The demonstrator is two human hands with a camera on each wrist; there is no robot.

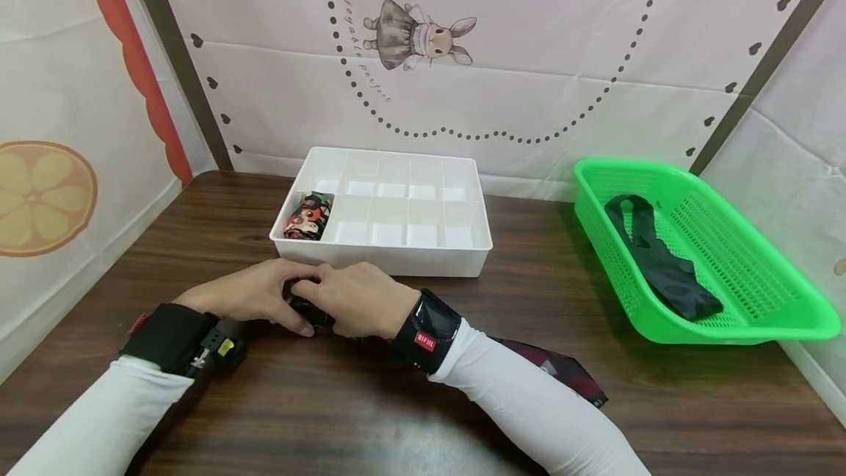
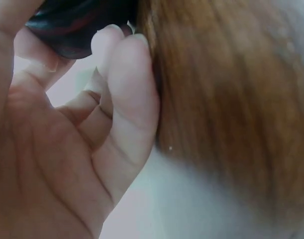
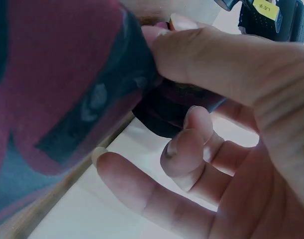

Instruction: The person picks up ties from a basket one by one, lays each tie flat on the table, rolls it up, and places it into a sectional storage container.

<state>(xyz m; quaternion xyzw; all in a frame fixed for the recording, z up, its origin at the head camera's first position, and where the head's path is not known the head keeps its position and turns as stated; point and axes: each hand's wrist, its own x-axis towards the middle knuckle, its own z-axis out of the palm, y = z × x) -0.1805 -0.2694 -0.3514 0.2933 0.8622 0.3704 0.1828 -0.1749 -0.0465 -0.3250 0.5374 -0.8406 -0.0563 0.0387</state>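
A dark red and black patterned necktie (image 1: 562, 369) lies across the table under my right forearm, its pointed end showing at the right. Its other part is a dark roll (image 3: 164, 112) between my two hands, in front of the white box. My left hand (image 1: 264, 296) holds the roll (image 2: 82, 27) from the left with curled fingers. From the right, my right hand (image 1: 360, 300) pinches the tie between thumb and fingers. Close in the right wrist view hangs a broad stretch of the tie (image 3: 57, 64). In the head view the hands hide most of the roll.
Just beyond the hands stands a white divided box (image 1: 390, 259). A colourful patterned roll of cloth (image 1: 308, 217) sits in its front-left compartment. At the right a green basket (image 1: 747, 333) holds a black strip of fabric (image 1: 661, 263). Printed cloth walls (image 1: 529, 42) enclose the table.
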